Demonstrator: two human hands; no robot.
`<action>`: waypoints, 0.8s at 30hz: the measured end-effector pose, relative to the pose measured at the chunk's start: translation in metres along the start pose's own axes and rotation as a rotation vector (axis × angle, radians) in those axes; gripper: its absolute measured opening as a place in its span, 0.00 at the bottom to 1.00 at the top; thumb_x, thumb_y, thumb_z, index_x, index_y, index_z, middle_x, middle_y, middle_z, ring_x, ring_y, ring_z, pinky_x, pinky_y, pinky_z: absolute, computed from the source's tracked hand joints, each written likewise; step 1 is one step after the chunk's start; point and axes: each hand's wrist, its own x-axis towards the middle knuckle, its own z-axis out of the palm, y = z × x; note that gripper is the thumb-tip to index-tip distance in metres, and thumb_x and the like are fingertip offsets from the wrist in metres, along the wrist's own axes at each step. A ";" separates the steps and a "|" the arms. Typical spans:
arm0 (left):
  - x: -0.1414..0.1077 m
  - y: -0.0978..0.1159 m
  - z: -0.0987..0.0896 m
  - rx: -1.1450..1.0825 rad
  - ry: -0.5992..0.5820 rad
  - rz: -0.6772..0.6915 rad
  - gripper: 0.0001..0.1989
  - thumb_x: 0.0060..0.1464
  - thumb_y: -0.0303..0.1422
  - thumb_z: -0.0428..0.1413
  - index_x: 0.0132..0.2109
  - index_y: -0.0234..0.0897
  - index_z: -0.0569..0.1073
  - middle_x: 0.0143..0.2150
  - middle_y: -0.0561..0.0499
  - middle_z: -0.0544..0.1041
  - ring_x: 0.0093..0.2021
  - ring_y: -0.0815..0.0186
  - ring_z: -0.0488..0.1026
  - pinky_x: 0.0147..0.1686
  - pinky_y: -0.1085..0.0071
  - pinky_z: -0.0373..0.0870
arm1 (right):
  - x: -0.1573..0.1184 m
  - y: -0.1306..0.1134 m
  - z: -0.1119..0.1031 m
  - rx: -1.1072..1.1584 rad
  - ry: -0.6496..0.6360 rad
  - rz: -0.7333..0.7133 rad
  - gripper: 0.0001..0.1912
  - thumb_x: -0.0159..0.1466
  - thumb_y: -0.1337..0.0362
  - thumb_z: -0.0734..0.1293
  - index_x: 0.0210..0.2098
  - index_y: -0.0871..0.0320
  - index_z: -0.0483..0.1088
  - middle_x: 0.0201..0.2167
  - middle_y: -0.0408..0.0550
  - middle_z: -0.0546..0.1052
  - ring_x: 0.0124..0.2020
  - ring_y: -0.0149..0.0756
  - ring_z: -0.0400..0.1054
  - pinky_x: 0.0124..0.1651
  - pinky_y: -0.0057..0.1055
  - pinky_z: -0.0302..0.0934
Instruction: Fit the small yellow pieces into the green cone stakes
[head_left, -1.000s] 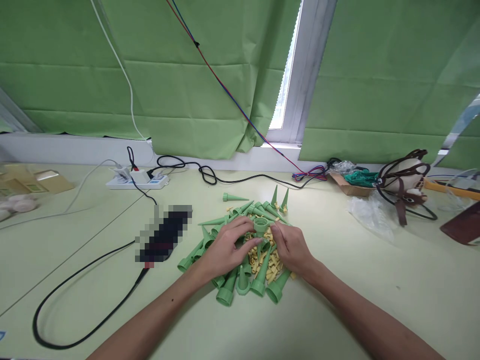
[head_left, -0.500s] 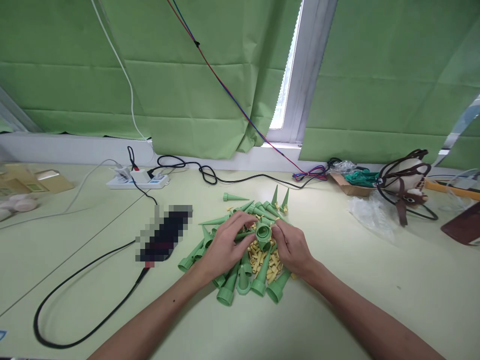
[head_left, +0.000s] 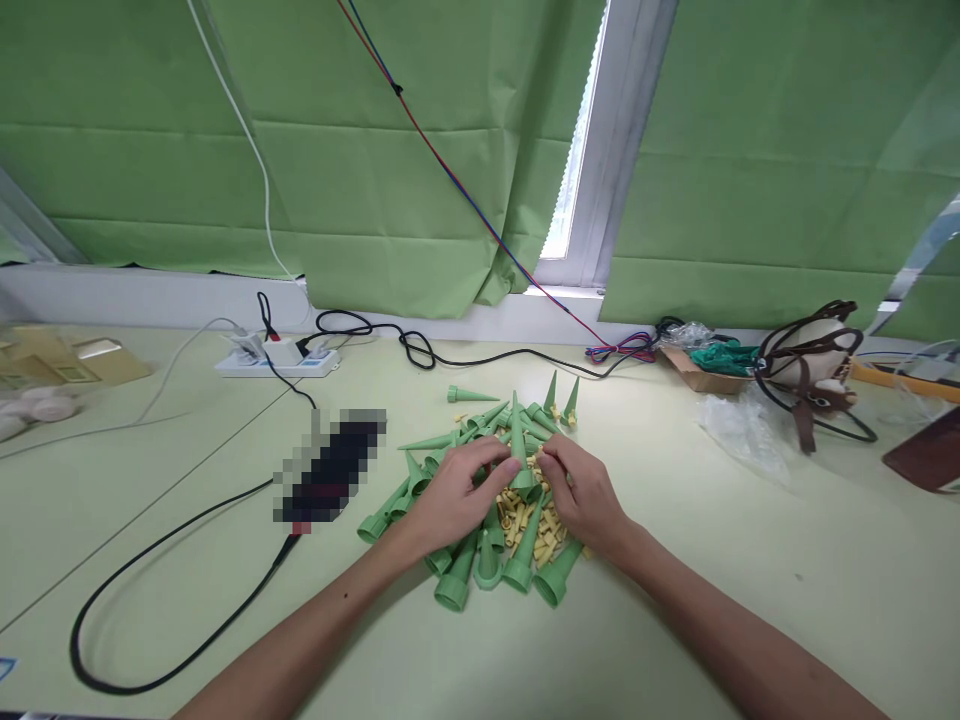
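Left-hand grip: the left hand [head_left: 469, 490] is clamped on one green cone [head_left: 517, 435], thumb against its lower, wider part.
Green cone: held above the middle of the heap, narrow tip up and towards the far edge of the worktop [head_left: 480, 660], wide end towards the near edge.
Right-hand grip: the right hand [head_left: 589, 492] is curled just beside the cone; we cannot tell whether its fingertips meet or pinch a small part.
Handling the cone: we judge the wide part the sound place to hold; the taper would probably slip. We advise light pressure, and fingers clear of the mouth.
Heap under the hands: loose cones [head_left: 454, 580] fan out to the left and near sides, with yellow pieces [head_left: 517, 520] towards the right; wrists should ride high, as a low pass could scatter them.
Upright pair: two cones [head_left: 552, 396] stand tip-up beyond the heap, towards the far edge, yellow at their feet; a knock might topple them.
Single cone: one [head_left: 472, 394] lies on its side beyond the heap.
Left side: a dark, pixelated device [head_left: 334, 470] lies near the heap, its black cable [head_left: 82, 620] looping towards the near left corner; we would keep the left elbow off it.
Far right: clear plastic [head_left: 742, 430] and an open carton [head_left: 705, 375], well apart from the hands.
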 end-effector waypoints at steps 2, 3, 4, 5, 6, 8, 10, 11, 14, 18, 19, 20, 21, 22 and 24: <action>0.000 0.000 0.001 0.000 -0.010 -0.006 0.18 0.67 0.39 0.46 0.29 0.36 0.59 0.28 0.56 0.59 0.30 0.69 0.59 0.32 0.71 0.57 | 0.000 0.000 0.001 -0.001 -0.003 -0.010 0.11 0.72 0.66 0.55 0.32 0.55 0.59 0.26 0.41 0.63 0.25 0.31 0.57 0.30 0.28 0.53; 0.000 0.000 0.000 -0.005 -0.014 -0.008 0.18 0.67 0.39 0.47 0.29 0.36 0.59 0.28 0.56 0.59 0.30 0.69 0.59 0.31 0.71 0.57 | 0.000 0.000 0.001 -0.005 -0.002 -0.010 0.11 0.72 0.66 0.55 0.31 0.55 0.59 0.25 0.41 0.63 0.25 0.31 0.57 0.30 0.28 0.53; 0.000 0.000 0.000 -0.011 -0.017 -0.008 0.17 0.67 0.40 0.47 0.29 0.37 0.59 0.28 0.56 0.59 0.30 0.69 0.59 0.31 0.72 0.56 | 0.000 0.000 0.001 -0.009 -0.003 -0.010 0.11 0.72 0.66 0.55 0.31 0.55 0.58 0.25 0.41 0.62 0.25 0.31 0.56 0.29 0.28 0.52; 0.000 0.000 0.000 -0.016 -0.019 -0.005 0.17 0.66 0.39 0.47 0.30 0.36 0.60 0.29 0.56 0.60 0.30 0.69 0.59 0.31 0.72 0.56 | 0.000 0.001 0.001 -0.012 -0.004 -0.011 0.12 0.72 0.66 0.55 0.31 0.55 0.58 0.25 0.41 0.62 0.25 0.31 0.56 0.29 0.28 0.52; 0.000 0.000 -0.001 -0.020 -0.021 0.003 0.17 0.66 0.39 0.48 0.30 0.36 0.60 0.29 0.56 0.60 0.30 0.69 0.59 0.31 0.72 0.57 | 0.000 0.001 0.001 -0.014 -0.006 -0.011 0.12 0.72 0.66 0.55 0.31 0.55 0.58 0.25 0.41 0.62 0.25 0.31 0.56 0.29 0.28 0.52; 0.000 0.001 -0.001 -0.015 -0.016 0.027 0.16 0.66 0.38 0.49 0.30 0.36 0.61 0.29 0.55 0.61 0.30 0.69 0.60 0.31 0.72 0.57 | -0.001 0.001 0.001 -0.018 -0.010 -0.008 0.12 0.72 0.66 0.55 0.30 0.55 0.57 0.24 0.41 0.62 0.24 0.31 0.56 0.29 0.29 0.52; -0.001 0.001 -0.001 0.001 -0.005 0.050 0.15 0.65 0.37 0.51 0.30 0.36 0.62 0.30 0.55 0.62 0.31 0.69 0.61 0.32 0.72 0.57 | -0.001 0.002 0.001 -0.023 -0.017 0.001 0.13 0.72 0.66 0.54 0.29 0.55 0.56 0.24 0.41 0.61 0.24 0.32 0.55 0.28 0.29 0.51; -0.001 0.001 -0.001 0.007 0.002 0.063 0.15 0.64 0.37 0.52 0.30 0.36 0.62 0.30 0.55 0.63 0.32 0.69 0.61 0.32 0.72 0.58 | -0.001 0.002 0.001 -0.026 -0.022 0.007 0.13 0.72 0.66 0.54 0.29 0.54 0.55 0.24 0.41 0.61 0.24 0.32 0.55 0.28 0.30 0.51; -0.002 0.000 0.000 0.025 0.018 0.100 0.14 0.63 0.36 0.53 0.30 0.36 0.63 0.31 0.54 0.63 0.32 0.68 0.61 0.33 0.72 0.58 | -0.001 0.003 0.002 -0.041 -0.035 0.014 0.15 0.72 0.65 0.54 0.28 0.54 0.52 0.22 0.40 0.59 0.22 0.32 0.53 0.27 0.30 0.49; -0.002 0.000 0.000 0.036 0.031 0.137 0.11 0.63 0.34 0.54 0.32 0.36 0.66 0.34 0.52 0.65 0.34 0.67 0.63 0.34 0.72 0.62 | -0.001 0.004 0.003 -0.061 -0.051 0.016 0.16 0.72 0.64 0.53 0.26 0.54 0.50 0.21 0.39 0.57 0.21 0.31 0.51 0.26 0.30 0.47; -0.003 0.000 0.000 0.033 0.027 0.147 0.09 0.63 0.34 0.54 0.34 0.36 0.68 0.35 0.51 0.66 0.35 0.67 0.64 0.35 0.71 0.63 | -0.001 0.004 0.003 -0.063 -0.055 0.012 0.17 0.72 0.64 0.53 0.26 0.54 0.50 0.21 0.39 0.57 0.21 0.30 0.50 0.26 0.30 0.47; -0.003 0.000 -0.001 0.029 0.021 0.157 0.06 0.63 0.33 0.54 0.37 0.36 0.70 0.38 0.50 0.68 0.37 0.66 0.65 0.37 0.71 0.64 | -0.001 0.004 0.003 -0.064 -0.057 0.006 0.17 0.73 0.64 0.53 0.26 0.54 0.50 0.20 0.39 0.56 0.21 0.30 0.50 0.26 0.30 0.46; -0.003 -0.001 -0.001 0.025 0.017 0.169 0.05 0.63 0.32 0.54 0.39 0.36 0.71 0.40 0.49 0.69 0.39 0.65 0.66 0.39 0.70 0.66 | 0.000 0.005 0.003 -0.065 -0.059 0.000 0.17 0.73 0.64 0.53 0.26 0.54 0.50 0.20 0.38 0.56 0.20 0.30 0.50 0.26 0.30 0.46; -0.003 -0.001 -0.001 0.023 0.014 0.180 0.04 0.63 0.32 0.54 0.42 0.36 0.72 0.42 0.48 0.70 0.41 0.65 0.67 0.40 0.70 0.66 | 0.000 0.005 0.003 -0.067 -0.059 -0.003 0.18 0.73 0.64 0.53 0.25 0.54 0.49 0.19 0.38 0.55 0.20 0.29 0.49 0.26 0.29 0.46; -0.003 -0.002 0.000 0.024 0.014 0.203 0.05 0.63 0.30 0.54 0.45 0.37 0.73 0.44 0.47 0.70 0.43 0.64 0.69 0.43 0.69 0.67 | 0.000 0.005 0.003 -0.071 -0.062 -0.004 0.18 0.73 0.64 0.53 0.25 0.55 0.49 0.19 0.37 0.55 0.20 0.29 0.49 0.25 0.29 0.45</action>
